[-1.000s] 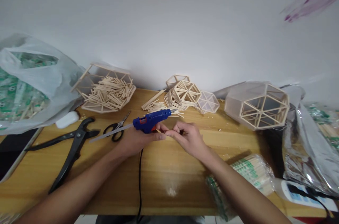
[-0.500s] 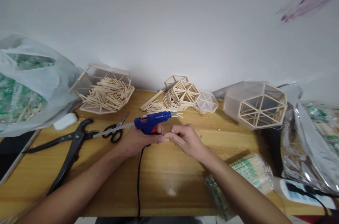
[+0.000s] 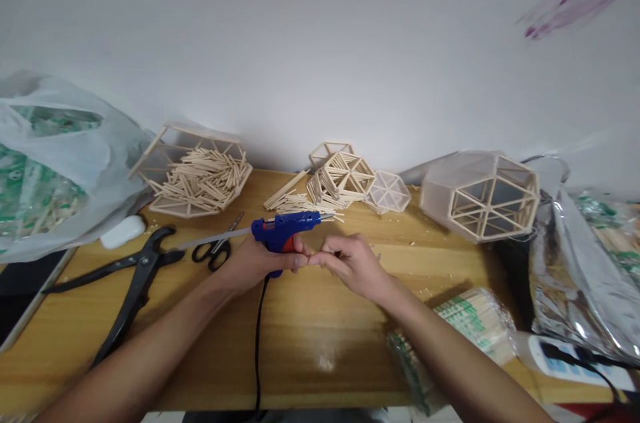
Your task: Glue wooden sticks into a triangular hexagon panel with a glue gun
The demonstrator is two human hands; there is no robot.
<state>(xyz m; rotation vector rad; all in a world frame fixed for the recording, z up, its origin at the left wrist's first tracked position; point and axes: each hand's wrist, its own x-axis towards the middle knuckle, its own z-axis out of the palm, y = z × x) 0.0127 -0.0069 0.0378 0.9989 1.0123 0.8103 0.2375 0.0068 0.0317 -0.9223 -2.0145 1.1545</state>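
Observation:
A blue hot glue gun (image 3: 286, 228) with a translucent glue stick (image 3: 216, 237) in its back is held in my left hand (image 3: 260, 261), its nozzle pointing right. My right hand (image 3: 356, 265) is closed in a pinch, thumb and fingertips meeting those of my left hand just below the nozzle. What lies between the fingertips is too small and covered to make out. Beyond the hands, short wooden sticks (image 3: 295, 201) lie in a loose heap against a small stick frame (image 3: 347, 175). A flat hexagonal piece (image 3: 389, 192) leans beside it.
To the left are black pliers (image 3: 145, 269), scissors (image 3: 219, 246), a stick-filled hexagonal basket (image 3: 173, 209), a white case (image 3: 123, 231) and a plastic bag (image 3: 95, 143). On the right stand a larger stick frame (image 3: 463, 203), a pack of sticks (image 3: 475, 319) and a power strip (image 3: 575, 369).
The fingertips of both hands have come closer together, narrowing the small gap between them. The glue gun has shifted very slightly left in view.

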